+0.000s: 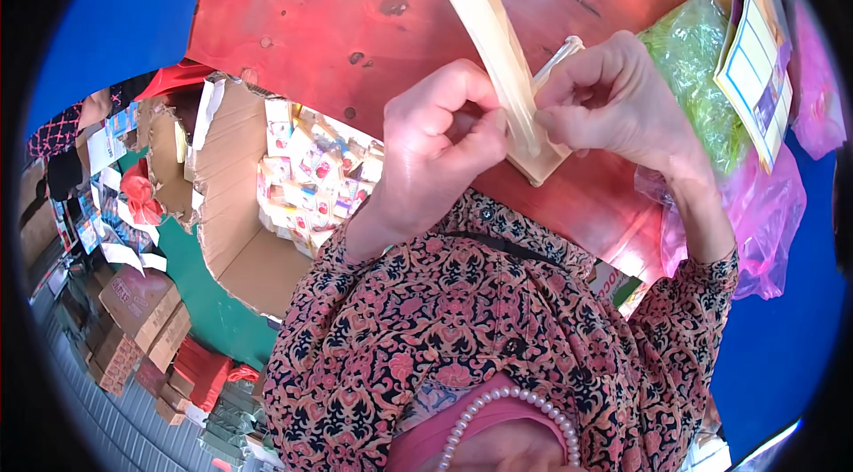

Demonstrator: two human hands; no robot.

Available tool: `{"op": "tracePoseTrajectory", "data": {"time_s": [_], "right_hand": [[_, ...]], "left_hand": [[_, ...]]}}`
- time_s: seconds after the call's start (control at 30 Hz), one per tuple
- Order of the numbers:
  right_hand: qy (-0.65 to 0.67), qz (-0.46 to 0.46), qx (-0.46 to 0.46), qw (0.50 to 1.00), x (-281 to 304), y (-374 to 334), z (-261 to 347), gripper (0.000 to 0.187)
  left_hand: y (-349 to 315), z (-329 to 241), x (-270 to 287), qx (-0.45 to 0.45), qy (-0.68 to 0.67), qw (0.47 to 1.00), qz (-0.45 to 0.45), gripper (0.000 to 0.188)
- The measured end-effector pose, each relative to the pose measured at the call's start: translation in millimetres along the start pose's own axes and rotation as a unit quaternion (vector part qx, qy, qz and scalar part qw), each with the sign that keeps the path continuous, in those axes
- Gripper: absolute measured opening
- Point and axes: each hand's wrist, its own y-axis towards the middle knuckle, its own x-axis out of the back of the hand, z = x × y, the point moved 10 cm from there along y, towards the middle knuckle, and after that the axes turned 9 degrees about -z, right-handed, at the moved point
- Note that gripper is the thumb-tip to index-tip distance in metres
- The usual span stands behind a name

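Far left, floor level: stacked brown cartons (142, 312) and red packs (200, 374), small and blurry. Next, an open cardboard box (235, 206) with torn flaps, packed with small white-and-red packets (311, 179), sitting just beside the red wooden table (338, 19).

Left hand (435, 148) over the table's near edge, fingers curled shut, thumb and forefinger pinching the lower part of a long cream strip bundle (493, 28). Bundle looks like flat sticks or bands stacked together, can't tell the material. It runs from the top edge of the frame down, curving between both hands, lower end just above the table edge, near the patterned floral sleeve (444, 312).

Right hand (613, 95) touching the bundle from the other side, fingers closed, pinching it low down; a thin pale strand (562, 53) sticks up from this grip, beside the bundle.

Right of that hand: green plastic bag (693, 72), a cardboard box with a printed sheet (755, 55) on top of it, pink plastic bag (764, 206) hanging off the table edge. Blue surface (782, 339) behind
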Motion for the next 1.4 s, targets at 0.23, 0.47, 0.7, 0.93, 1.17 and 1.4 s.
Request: {"op": "tracePoseTrajectory", "data": {"time_s": [0.23, 0.47, 0.7, 0.93, 1.17, 1.4], "right_hand": [[0.013, -0.057, -0.014, 0.998, 25, -5, -3, 0.005], [0.076, -0.044, -0.056, 0.995, -13, 16, -27, 0.015], [-0.252, -0.092, 0.275, 0.923, -36, 32, 30, 0.01], [-0.45, -0.043, 0.494, 0.743, -66, 34, 28, 0.024], [-0.475, -0.01, 0.476, 0.741, -87, 61, 26, 0.021], [-0.434, -0.039, 0.463, 0.772, -96, 96, 43, 0.024]], "left_hand": [[7, 6, 61, 0.051, 0.019, 0.995, -0.082, 0.008], [24, 39, 154, 0.166, 0.057, 0.983, -0.058, 0.011], [27, -25, 198, -0.098, 0.443, 0.835, -0.311, 0.03], [45, -11, 121, -0.216, 0.572, 0.768, -0.191, 0.046], [72, -6, 156, -0.232, 0.581, 0.772, -0.114, 0.049], [87, -17, 176, -0.198, 0.556, 0.807, -0.031, 0.045]]}}
